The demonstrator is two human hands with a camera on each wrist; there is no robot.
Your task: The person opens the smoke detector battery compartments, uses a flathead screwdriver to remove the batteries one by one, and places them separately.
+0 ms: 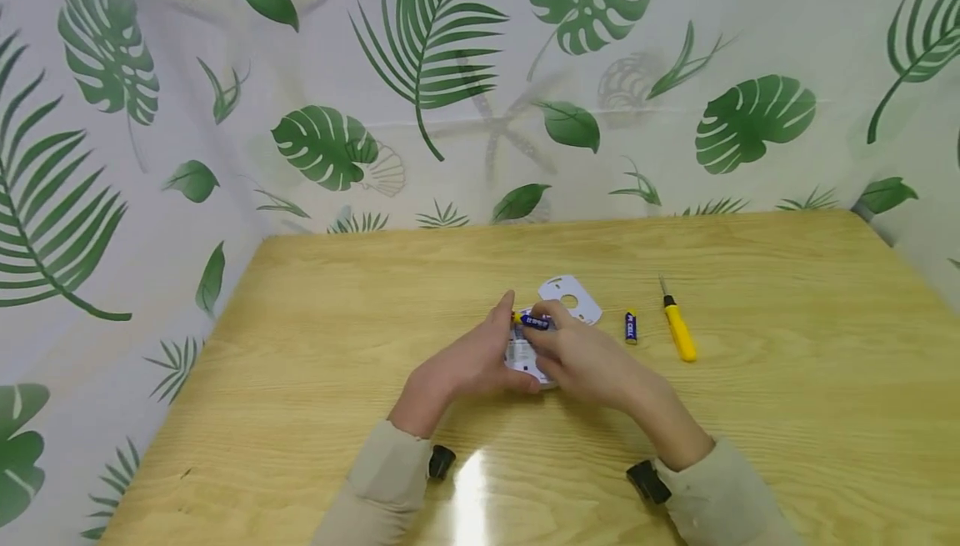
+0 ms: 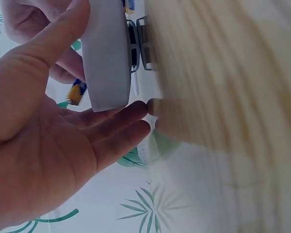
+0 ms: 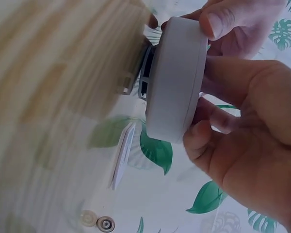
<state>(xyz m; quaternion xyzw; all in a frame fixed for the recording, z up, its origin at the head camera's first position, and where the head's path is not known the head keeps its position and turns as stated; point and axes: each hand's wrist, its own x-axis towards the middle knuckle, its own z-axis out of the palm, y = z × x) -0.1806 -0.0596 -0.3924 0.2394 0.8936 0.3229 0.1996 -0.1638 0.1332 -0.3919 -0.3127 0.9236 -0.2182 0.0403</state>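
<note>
A white smoke detector [image 1: 520, 354] lies back side up on the table, its grey vented part against the tabletop in both wrist views. My left hand [image 1: 480, 358] grips its case from the left, thumb along the near side. In the left wrist view that thumb presses the white case [image 2: 106, 58]. My right hand [image 1: 596, 354] pinches a blue and yellow battery [image 1: 535, 323] over the far end of the detector's back. The battery's yellow end points left, towards my left fingertips. My right fingers partly cover the detector's back.
A white mounting plate [image 1: 588, 307] with a round hole lies just behind my right hand. Right of it are a second blue and yellow battery [image 1: 631, 328] and a yellow-handled screwdriver [image 1: 679, 331]. A leaf-printed cloth [image 1: 465, 187] hangs behind the wooden table [image 1: 337, 296].
</note>
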